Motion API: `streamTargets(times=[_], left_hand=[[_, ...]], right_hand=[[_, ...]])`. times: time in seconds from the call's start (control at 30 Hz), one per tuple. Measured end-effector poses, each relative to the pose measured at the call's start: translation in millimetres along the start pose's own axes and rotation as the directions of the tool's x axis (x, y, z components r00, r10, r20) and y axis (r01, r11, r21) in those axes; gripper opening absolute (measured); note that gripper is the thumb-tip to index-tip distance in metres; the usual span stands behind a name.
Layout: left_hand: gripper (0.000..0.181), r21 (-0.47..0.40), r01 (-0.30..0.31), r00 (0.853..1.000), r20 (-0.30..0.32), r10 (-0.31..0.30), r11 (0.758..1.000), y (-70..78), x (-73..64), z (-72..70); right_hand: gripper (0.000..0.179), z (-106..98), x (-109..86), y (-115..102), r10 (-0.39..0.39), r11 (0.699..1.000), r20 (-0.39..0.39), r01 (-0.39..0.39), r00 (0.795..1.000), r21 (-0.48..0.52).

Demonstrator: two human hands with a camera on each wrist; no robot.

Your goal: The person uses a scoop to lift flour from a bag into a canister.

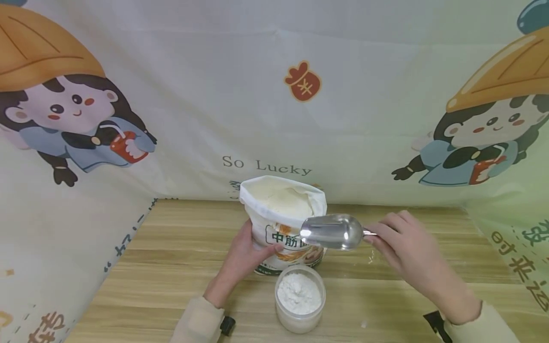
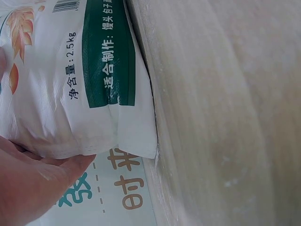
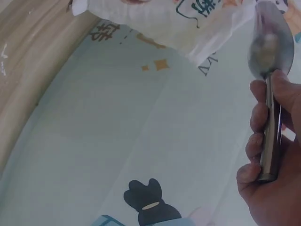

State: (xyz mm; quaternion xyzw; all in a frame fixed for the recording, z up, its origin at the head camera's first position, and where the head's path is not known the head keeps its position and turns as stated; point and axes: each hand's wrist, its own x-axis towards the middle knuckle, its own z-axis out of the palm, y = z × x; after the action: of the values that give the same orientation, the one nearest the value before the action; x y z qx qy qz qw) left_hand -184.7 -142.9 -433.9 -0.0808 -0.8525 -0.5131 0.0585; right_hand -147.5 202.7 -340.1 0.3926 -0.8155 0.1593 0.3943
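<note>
A white bag of flour (image 1: 261, 216) stands on the table with its top folded outward and pale flour (image 1: 280, 197) visible inside. My left hand (image 1: 244, 252) grips the bag's left side, thumb across the printed front; in the left wrist view the hand (image 2: 42, 181) is at the bag's edge. In my right hand (image 1: 411, 252) is a metal scoop (image 1: 332, 232), its handle (image 3: 270, 136) wrapped by the fingers in the right wrist view. The scoop's head is at the bag's front right, below the rim. Whether flour lies in the scoop cannot be seen.
In front of the bag stands a clear round tub (image 1: 299, 324) holding white powder (image 1: 299, 293). Specks of powder dot the wooden tabletop (image 1: 373, 290). A printed cloth (image 1: 364, 119) hangs behind and along both sides.
</note>
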Motion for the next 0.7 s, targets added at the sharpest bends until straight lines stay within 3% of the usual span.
streamTargets(times=[0.2, 0.33, 0.53, 0.7], left_hand=[[0.092, 0.005, 0.006, 1.000, 0.000, -0.006, 1.000, 0.1, 0.0, -0.2], [0.093, 0.010, 0.005, 1.000, 0.002, -0.005, 1.000, 0.2, -0.4, -0.3], [0.094, 0.014, 0.004, 1.000, 0.001, -0.004, 1.000, -0.2, -0.5, -0.7], [0.094, 0.011, 0.009, 1.000, 0.001, -0.009, 1.000, -0.4, -0.2, -1.4]], right_hand=[[0.064, -3, 16.7, 6, 0.115, 0.990, 0.061, -0.109, 0.992, -0.092], [0.067, -3, 31.9, 6, 0.130, 0.979, 0.096, -0.112, 0.987, -0.170], [0.015, -1, 56.6, -4, 0.110, 0.963, 0.145, -0.070, 0.983, -0.259], [0.017, 3, 74.8, -15, 0.172, 0.935, 0.272, -0.070, 0.947, -0.348]])
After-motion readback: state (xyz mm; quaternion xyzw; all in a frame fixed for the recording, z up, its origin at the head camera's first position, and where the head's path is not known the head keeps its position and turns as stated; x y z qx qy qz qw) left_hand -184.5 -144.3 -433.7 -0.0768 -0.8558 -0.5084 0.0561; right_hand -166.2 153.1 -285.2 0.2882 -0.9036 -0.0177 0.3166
